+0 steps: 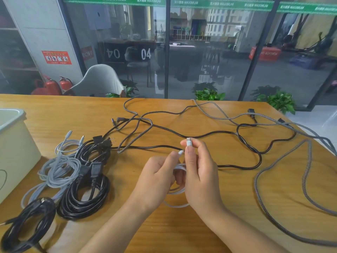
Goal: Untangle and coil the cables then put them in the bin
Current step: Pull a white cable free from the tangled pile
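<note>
Your right hand pinches the white cable plug and your left hand grips its loops; slacken either and the coil below springs apart.

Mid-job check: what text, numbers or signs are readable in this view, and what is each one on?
"MAXIMUM", repeated, with unreadable characters beside it: green strip across the top of the glass wall.
"04": white digits on the dark furniture behind the glass; a mirrored "04" shows left of it.
Red wall sign: too small to read.
Orange box: lettering mirrored and blurred.
Cables and bin: no visible text.
</note>
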{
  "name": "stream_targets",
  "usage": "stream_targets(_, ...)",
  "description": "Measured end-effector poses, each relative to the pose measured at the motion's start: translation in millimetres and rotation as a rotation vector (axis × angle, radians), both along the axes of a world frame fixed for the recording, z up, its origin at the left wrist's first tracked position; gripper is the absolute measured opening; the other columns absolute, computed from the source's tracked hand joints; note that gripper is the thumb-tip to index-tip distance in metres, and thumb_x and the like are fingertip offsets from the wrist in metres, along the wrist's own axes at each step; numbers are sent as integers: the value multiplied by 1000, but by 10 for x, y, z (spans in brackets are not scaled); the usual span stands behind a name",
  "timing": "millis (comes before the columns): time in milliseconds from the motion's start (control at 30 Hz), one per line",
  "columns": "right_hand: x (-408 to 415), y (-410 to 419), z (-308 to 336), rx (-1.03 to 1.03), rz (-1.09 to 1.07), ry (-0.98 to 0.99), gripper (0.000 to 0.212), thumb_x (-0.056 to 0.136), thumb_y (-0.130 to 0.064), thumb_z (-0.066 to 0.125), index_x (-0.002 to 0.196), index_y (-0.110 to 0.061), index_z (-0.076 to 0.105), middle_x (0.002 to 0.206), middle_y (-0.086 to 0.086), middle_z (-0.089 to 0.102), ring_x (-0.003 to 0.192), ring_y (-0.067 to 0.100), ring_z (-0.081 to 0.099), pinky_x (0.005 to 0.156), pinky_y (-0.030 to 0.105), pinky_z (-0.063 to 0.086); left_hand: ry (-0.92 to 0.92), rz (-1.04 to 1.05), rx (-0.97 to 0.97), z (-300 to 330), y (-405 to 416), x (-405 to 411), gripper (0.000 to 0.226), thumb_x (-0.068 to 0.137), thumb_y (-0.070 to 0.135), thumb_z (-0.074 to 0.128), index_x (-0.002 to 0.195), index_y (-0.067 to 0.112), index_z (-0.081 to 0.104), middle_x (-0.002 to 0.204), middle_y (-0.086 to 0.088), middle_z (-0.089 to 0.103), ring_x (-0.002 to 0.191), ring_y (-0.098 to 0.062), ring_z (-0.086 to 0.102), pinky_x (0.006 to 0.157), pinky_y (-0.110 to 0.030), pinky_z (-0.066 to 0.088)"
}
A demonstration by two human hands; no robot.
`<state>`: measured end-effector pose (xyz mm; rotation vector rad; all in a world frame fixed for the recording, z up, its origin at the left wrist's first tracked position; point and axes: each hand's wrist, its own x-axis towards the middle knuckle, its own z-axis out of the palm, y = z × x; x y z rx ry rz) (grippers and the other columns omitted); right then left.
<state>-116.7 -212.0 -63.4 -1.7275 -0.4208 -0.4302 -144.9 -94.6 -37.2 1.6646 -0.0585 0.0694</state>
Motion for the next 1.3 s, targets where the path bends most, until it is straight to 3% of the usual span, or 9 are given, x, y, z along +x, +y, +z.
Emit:
stream_targets(167,-15,-1,33,22,55,14,30,109,-38,42,100,-27,68,64,-3,60,49,12,53,47,28,44,-42,7,-3,-14,21,-8,59,108,29,47,66,-10,61,53,-6,55,44,-10,36,48,-18,31)
stream_targets(333,24,12,-5,31,93,75,32,110,-33,45,83,-24,60,61,-7,51,49,17,48,43,37,48,-90,90,-31,-13,-44,-9,38,106,26,50,94,-8,61,47,9,52,40,-3,44,44,-15,35)
stream_targets(500,112,-34,31,79,28,107,35,110,-33,46,79,-24,59,56,1,49,47,29,43,38,47,44,-108,106,-84,-89,-82,16,43,98,50,49,106,9,62,58,10,42,50,-9,35,47,-21,32)
stream_targets(600,158,-99,35,118,-15,156,35,110,-32,46,81,-20,60,60,14,49,52,42,44,38,47,44,-128,28,-122,-129,-95,10,39,98,43,50,107,6,59,64,6,38,54,-11,30,49,-25,31)
stream_targets(733,177,-171,37,90,116,173,30,109,-36,46,92,-21,65,66,16,55,56,43,52,43,43,50,-143,48,-99,-146,-63,31,30,104,32,51,99,3,56,61,7,40,50,-11,30,46,-24,31)
stream_targets(867,228,-254,19,5,234,243,29,111,-35,42,113,-28,70,81,6,68,70,30,67,57,36,57,-90,115,-163,-165,27,64,29,106,30,51,93,4,54,61,5,37,49,-12,27,45,-24,29)
stream_targets(1000,262,-289,6,-71,263,338,30,112,-25,40,134,-37,59,99,-8,72,85,15,72,59,34,60,-55,137,-259,-155,47,85,29,103,34,54,87,9,52,61,2,33,51,-14,23,45,-25,27)
stream_targets(1167,324,-363,13,-128,243,435,10,107,-20,57,114,-22,62,101,-3,78,81,17,76,68,48,64,-49,163,-374,-137,141,117,23,105,28,51,91,9,52,63,4,28,54,-14,18,45,-24,22)
stream_targets(1300,290,-329,1,-138,344,479,10,102,-19,65,106,-16,73,95,4,79,80,18,74,74,39,64,-34,159,-408,-134,166,118,22,107,27,49,98,8,55,63,3,27,56,-15,16,45,-24,22)
